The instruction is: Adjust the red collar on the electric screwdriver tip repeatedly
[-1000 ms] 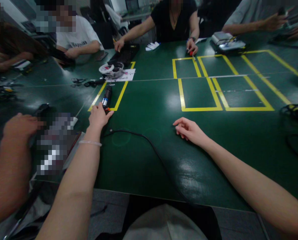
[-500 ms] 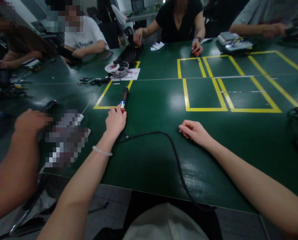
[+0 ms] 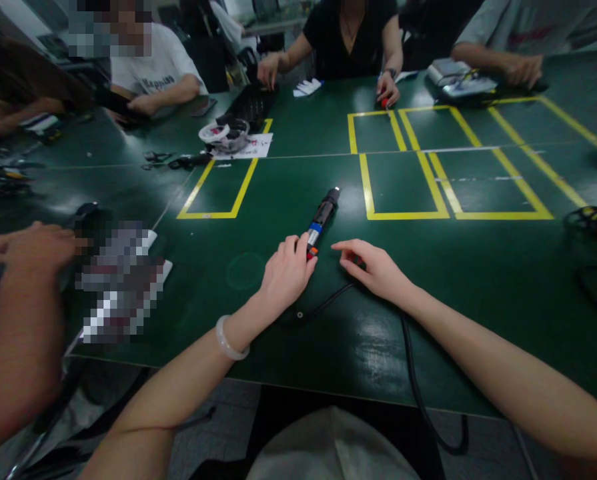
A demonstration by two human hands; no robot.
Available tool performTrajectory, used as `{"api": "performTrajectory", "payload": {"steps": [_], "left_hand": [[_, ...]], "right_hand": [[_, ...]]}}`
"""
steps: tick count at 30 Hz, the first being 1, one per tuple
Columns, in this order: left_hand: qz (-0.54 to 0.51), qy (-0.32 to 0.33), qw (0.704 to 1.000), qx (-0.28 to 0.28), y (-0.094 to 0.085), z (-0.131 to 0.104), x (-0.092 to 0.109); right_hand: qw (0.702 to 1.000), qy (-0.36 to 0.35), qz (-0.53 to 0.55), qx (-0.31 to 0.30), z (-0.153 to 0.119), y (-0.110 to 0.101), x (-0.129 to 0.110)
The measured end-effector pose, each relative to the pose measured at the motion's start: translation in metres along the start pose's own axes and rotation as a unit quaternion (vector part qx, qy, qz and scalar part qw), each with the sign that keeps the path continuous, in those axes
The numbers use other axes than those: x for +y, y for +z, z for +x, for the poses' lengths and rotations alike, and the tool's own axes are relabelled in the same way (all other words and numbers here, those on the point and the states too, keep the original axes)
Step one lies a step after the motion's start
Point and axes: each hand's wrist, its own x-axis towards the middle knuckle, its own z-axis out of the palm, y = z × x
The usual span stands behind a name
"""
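Note:
My left hand (image 3: 287, 270) is wrapped round the rear of an electric screwdriver (image 3: 323, 217), a dark tool with a blue and silver band and a red-orange part by my fingers. Its tip points away from me and to the right, low over the green table (image 3: 288, 200). Just right of it, my right hand (image 3: 371, 263) hovers at the tabletop with fingers curled but apart, holding nothing I can see. A black cable (image 3: 413, 363) runs from near my left hand, under my right wrist and over the table's front edge.
Yellow tape outlines (image 3: 408, 216) mark the table. A tape roll (image 3: 214, 133) and paper (image 3: 261, 145) lie beyond on the left. A co-worker's arm (image 3: 28, 280) rests at my left, near blurred-out flat items (image 3: 128, 280). Black cables (image 3: 595, 223) lie at the right edge.
My left hand has carried the screwdriver rightward and nearer to me, close to my right hand. My right hand has shifted slightly left and its fingers have loosened. The cable has moved right.

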Motion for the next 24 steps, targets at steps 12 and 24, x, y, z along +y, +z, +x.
{"api": "performTrajectory", "payload": {"steps": [12,24], "left_hand": [[-0.113,0.082,0.990,-0.031,0.001,-0.006,0.022],[-0.154,0.086,0.984,-0.021,0.006,-0.006,0.018]], "right_hand": [[0.933,0.208,0.282,-0.079,-0.001,0.001,0.000],[0.862,0.270,0.417,-0.098,-0.003,-0.001,0.001]]}}
